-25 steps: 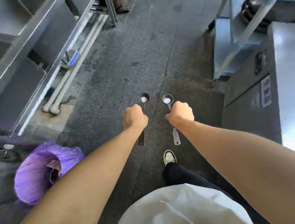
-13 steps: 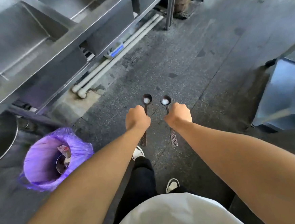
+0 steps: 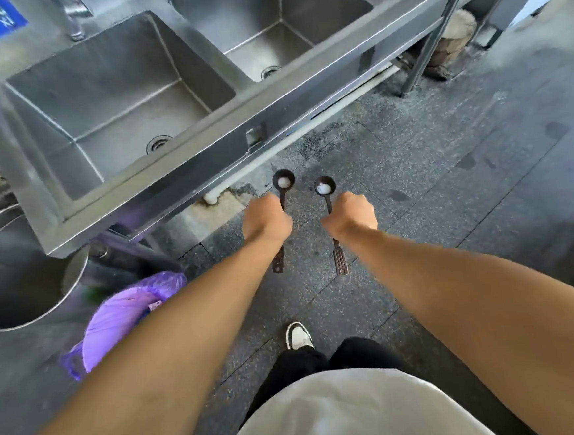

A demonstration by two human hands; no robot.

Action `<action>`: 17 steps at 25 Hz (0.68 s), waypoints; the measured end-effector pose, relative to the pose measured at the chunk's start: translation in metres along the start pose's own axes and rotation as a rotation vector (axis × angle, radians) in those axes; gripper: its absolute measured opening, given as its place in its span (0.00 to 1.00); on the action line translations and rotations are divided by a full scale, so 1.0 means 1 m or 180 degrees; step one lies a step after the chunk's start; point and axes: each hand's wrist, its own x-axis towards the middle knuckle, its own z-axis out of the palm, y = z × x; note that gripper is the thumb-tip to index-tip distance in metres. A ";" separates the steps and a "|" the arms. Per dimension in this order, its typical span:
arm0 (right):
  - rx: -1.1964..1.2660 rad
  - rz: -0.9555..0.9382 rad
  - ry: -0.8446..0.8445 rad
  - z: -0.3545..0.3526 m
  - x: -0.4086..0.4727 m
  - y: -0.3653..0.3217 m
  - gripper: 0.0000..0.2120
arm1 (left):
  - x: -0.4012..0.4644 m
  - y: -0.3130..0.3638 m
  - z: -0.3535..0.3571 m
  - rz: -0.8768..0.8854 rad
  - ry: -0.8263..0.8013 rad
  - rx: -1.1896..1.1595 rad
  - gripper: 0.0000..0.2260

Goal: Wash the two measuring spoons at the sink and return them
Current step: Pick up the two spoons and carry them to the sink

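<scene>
Since prev. frames: sink unit (image 3: 204, 145) has swung from upper left into full view ahead; person now nearly at its front edge. Both hands unchanged in grip and spacing.

Item 1 – left hand (image 3: 267, 219): fist closed round handle of left spoon (image 3: 283, 183), bowl fwd and level, white residue or liquid in bowl. Perforated handle end sticks out behind wrist.

Item 2 – right hand (image 3: 349, 214): same closed grip on right spoon (image 3: 325, 186), bowl fwd, white contents also. Spoons side by side, apart, not touching; both over floor (image 3: 429, 171), just short of sink unit, not yet above a basin.

Item 3 – two basins visible, drains at bottom, dry-looking. Tap (image 3: 72, 18) at far left, blurred.

Item 4 – purple bin bag (image 3: 115, 320) and steel pot (image 3: 73, 268) at lower left, beside sink leg.

Est. stage: approach; washing not begun.

Risks: contents could spill on floor if a spoon tips before reaching basin. Floor shows dark patches, poss. wet, so slip risk while walking. Handles thin; wet grip may let one drop into basin.
</scene>
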 end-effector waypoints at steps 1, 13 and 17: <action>0.0009 -0.0088 -0.0004 -0.001 0.012 -0.019 0.06 | 0.015 -0.007 -0.012 -0.0079 0.0060 -0.0013 0.06; -0.0407 -0.1145 -0.0106 -0.008 0.154 -0.231 0.07 | 0.177 -0.067 -0.121 -0.0787 0.0648 -0.0195 0.12; -0.0471 -0.1499 -0.0316 -0.012 0.196 -0.292 0.10 | 0.218 -0.086 -0.156 -0.1136 0.0690 -0.0463 0.08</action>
